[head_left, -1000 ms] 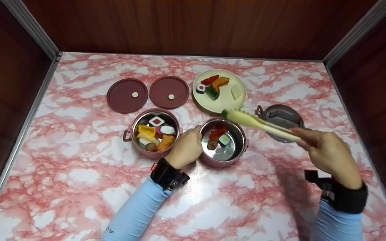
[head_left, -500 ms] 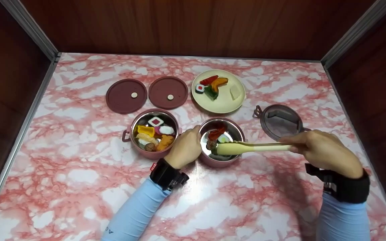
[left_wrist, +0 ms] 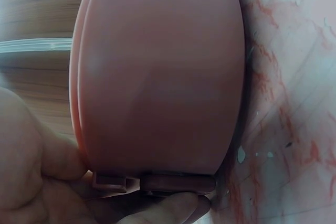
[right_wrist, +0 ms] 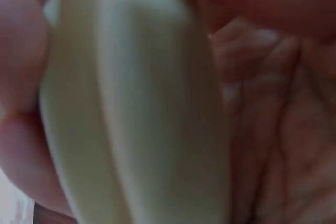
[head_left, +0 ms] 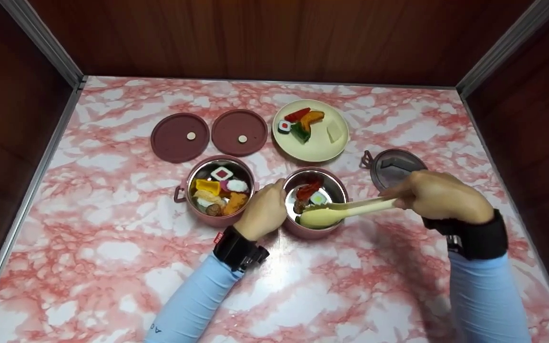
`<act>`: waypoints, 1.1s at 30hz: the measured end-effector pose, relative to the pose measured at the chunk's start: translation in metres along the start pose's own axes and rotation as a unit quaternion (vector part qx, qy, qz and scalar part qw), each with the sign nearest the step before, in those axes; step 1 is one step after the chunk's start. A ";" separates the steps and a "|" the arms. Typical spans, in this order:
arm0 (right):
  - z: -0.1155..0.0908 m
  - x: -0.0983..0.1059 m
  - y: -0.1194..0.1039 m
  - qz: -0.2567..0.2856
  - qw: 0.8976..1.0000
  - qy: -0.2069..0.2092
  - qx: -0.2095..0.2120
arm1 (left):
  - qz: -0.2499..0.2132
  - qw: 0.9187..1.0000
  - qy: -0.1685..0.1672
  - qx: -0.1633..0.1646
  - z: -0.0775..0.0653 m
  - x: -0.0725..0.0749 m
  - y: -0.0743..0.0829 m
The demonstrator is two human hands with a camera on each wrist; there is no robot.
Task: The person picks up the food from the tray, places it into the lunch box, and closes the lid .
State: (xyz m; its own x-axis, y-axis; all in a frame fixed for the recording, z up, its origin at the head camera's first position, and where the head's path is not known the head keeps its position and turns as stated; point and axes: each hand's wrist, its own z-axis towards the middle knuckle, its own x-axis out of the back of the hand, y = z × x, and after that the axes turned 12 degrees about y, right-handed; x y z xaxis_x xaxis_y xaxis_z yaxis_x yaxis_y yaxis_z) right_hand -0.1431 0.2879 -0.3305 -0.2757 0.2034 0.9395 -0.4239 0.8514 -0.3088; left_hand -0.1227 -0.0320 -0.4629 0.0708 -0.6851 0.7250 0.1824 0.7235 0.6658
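My left hand (head_left: 262, 212) grips the side handle (left_wrist: 178, 183) of the right-hand pink pot (head_left: 309, 232), fingers curled round it. My right hand (head_left: 446, 196) holds pale yellow tongs (head_left: 324, 217), whose arms lie between fingers and palm in the right wrist view. Their heads reach down into this pot from the right. A bit of dark green shows at the tips, mostly hidden. Inside the pot lie a red food piece (head_left: 308, 190), a sushi roll with a green centre (head_left: 319, 197) and a brown ball (head_left: 299, 206), partly covered.
A second pink pot (head_left: 217, 220) with several toy foods stands left of my left hand. Behind are two maroon lids (head_left: 169, 143) and a cream plate (head_left: 310, 153) with several food pieces. A grey see-through lid (head_left: 389, 178) lies right, partly under my right hand.
My right hand has swung the tongs leftward and down from above the pot's far right edge into it, carrying a dark green piece. My left hand has stayed on the handle.
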 end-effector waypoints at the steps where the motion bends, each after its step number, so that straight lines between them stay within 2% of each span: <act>1: 0.000 0.002 0.000 0.009 1.000 -0.006 -0.006 | 0.000 1.000 -0.001 0.001 0.000 0.000 0.000; 3: -0.002 0.008 0.002 0.023 1.000 -0.008 -0.016 | 0.001 1.000 -0.003 0.003 0.001 -0.001 0.001; 6: -0.009 0.014 0.007 0.035 0.999 0.023 -0.014 | 0.001 1.000 -0.005 0.004 0.001 0.000 0.001; 9: -0.016 0.015 0.012 0.043 0.995 0.091 -0.012 | 0.006 1.000 -0.002 -0.002 0.002 0.000 0.001; 11: -0.018 0.011 0.013 0.056 0.987 0.146 -0.035 | 0.010 1.000 0.001 -0.007 0.002 -0.001 0.000; 14: -0.015 -0.001 0.013 0.084 0.966 0.230 -0.081 | 0.016 1.000 0.004 -0.012 0.002 -0.001 -0.001; 19: 0.002 -0.028 0.009 0.131 0.922 0.339 -0.134 | 0.018 1.000 0.002 -0.011 0.002 -0.002 -0.002; 23: 0.018 -0.046 0.005 0.148 0.892 0.391 -0.172 | 0.016 1.000 -0.001 -0.009 0.002 -0.003 -0.002; 25: 0.027 -0.053 0.004 0.149 0.884 0.405 -0.182 | 0.015 1.000 -0.004 -0.007 0.001 -0.003 -0.001; 28: 0.039 -0.063 0.004 0.130 0.885 0.410 -0.177 | 0.017 1.000 -0.006 -0.002 0.000 -0.002 0.000; 33: 0.052 -0.076 0.006 0.092 0.903 0.384 -0.168 | 0.020 1.000 -0.003 -0.002 -0.001 0.000 0.000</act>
State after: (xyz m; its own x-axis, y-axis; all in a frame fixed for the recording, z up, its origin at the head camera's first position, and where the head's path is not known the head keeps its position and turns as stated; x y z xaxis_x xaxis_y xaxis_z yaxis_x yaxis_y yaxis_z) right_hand -0.1697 0.2523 -0.4111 0.4199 0.5213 0.7429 -0.1108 0.8419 -0.5281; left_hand -0.1221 -0.0320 -0.4632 0.0715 -0.6545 0.7526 0.1840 0.7503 0.6350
